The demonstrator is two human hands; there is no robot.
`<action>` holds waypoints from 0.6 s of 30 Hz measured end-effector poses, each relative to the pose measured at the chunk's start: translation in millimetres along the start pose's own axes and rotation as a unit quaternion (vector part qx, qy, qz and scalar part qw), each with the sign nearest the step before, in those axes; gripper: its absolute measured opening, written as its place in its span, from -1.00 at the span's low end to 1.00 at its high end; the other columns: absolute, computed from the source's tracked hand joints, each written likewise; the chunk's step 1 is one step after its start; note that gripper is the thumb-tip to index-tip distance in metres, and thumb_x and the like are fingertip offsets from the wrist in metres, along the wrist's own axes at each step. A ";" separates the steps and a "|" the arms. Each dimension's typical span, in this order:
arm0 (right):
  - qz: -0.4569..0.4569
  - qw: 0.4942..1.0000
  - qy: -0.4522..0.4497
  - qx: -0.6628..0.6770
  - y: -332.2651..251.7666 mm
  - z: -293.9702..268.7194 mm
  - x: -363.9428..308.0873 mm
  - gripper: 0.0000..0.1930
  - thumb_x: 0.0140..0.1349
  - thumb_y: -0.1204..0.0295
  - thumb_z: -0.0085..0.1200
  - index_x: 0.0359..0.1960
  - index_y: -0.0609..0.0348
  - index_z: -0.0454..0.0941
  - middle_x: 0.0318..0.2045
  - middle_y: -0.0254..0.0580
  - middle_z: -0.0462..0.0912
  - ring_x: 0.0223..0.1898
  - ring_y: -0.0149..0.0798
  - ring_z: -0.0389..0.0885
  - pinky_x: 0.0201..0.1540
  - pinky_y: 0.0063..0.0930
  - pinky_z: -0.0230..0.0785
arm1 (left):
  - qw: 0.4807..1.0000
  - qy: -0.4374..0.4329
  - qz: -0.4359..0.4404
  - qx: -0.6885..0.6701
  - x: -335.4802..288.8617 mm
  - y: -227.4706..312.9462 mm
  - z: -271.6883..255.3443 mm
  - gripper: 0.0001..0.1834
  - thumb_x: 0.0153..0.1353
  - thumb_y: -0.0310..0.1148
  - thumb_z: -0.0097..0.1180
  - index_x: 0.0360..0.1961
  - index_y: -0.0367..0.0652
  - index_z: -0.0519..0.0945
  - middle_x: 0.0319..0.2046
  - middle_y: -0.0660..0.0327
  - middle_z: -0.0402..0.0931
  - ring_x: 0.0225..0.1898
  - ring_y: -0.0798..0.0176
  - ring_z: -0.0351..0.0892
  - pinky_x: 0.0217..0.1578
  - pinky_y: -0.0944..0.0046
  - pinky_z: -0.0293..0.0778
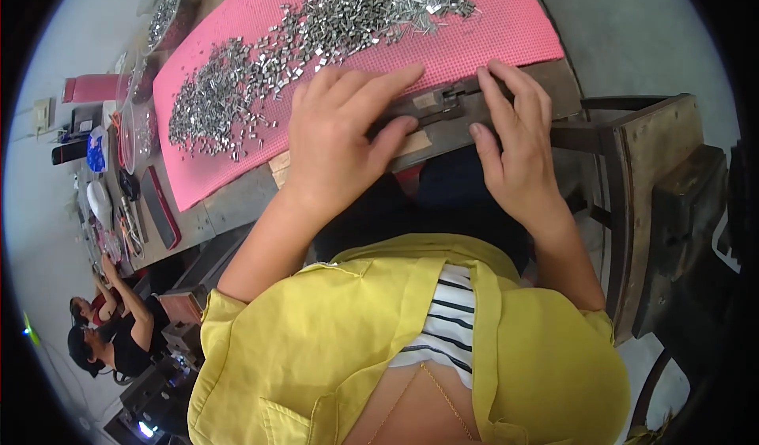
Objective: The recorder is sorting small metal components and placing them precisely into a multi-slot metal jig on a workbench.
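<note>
My left hand [336, 125] is at the near edge of the pink mat, with thumb and index finger apart and nothing visible between them. Its thumb tip comes close to a slim dark metal strip on a small metal fixture [457, 96]. On the fixture's other side, my right hand [518, 141] has its fingers stretched out and its thumb apart; it shows nothing held. Whether either hand touches the fixture, I cannot tell. Beyond my hands, heaps of small silvery metal pieces [340, 18] and thin pins [411, 14] lie on the pink mat [506, 30].
Clear plastic tubs [141, 133] of metal parts stand along the left. Past them are a dark red-edged case [160, 208] and assorted tools. A wooden chair-like frame [624, 152] stands at my right. Two people [118, 330] sit farther off on the left.
</note>
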State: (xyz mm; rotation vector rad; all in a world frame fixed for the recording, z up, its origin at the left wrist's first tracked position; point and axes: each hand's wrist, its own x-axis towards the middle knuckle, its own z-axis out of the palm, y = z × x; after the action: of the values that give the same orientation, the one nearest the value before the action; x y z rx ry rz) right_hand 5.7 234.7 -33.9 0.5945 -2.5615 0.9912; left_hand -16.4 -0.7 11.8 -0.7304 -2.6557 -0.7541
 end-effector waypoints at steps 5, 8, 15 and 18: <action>-0.005 0.997 -0.013 0.070 -0.1 -9.8 3.7 -0.43 0.18 0.61 0.22 0.29 0.22 0.52 0.20 0.01 0.55 0.24 0.10 0.48 0.31 -0.09 0.30 | 0.986 -0.039 -0.108 -0.116 -3.6 -7.1 -8.6 -0.43 -0.01 -0.42 0.51 0.11 -0.02 0.73 -0.22 0.19 0.68 -0.14 0.05 0.57 0.01 0.13 0.46; 0.024 0.978 -0.005 0.207 -17.7 -13.7 6.3 -0.50 0.17 0.66 0.22 0.20 0.20 0.60 0.05 -0.03 0.68 0.07 0.05 0.64 0.16 -0.17 0.48 | 0.985 -0.067 -0.115 -0.114 -2.7 -3.4 -11.1 -0.39 0.02 -0.37 0.56 0.17 -0.08 0.72 -0.17 0.22 0.71 -0.09 0.18 0.58 0.02 0.18 0.46; 0.015 0.978 0.028 0.206 -8.0 -11.2 2.5 -0.69 0.09 0.71 0.29 -0.11 0.22 0.69 -0.17 -0.07 0.76 -0.11 0.02 0.74 -0.02 -0.25 0.58 | 0.990 -0.068 -0.080 -0.091 -10.0 6.3 -7.9 -0.46 0.00 -0.45 0.48 0.10 -0.05 0.72 -0.16 0.20 0.68 -0.12 0.04 0.58 -0.06 0.11 0.46; 0.020 0.976 0.042 0.214 -9.4 -7.7 -4.6 -0.76 0.06 0.72 0.31 -0.22 0.22 0.69 -0.22 -0.09 0.77 -0.14 0.01 0.76 -0.05 -0.27 0.59 | 0.995 -0.042 -0.052 -0.077 -20.6 15.4 -1.6 -0.50 0.00 -0.44 0.45 0.05 0.04 0.74 -0.20 0.32 0.68 -0.20 0.12 0.57 -0.16 0.11 0.42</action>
State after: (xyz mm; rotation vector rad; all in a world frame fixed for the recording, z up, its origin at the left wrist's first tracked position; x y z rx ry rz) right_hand 15.5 234.9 -25.3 0.5931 -2.3012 1.5657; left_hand 9.2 1.7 11.2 -0.6809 -2.7511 -0.9870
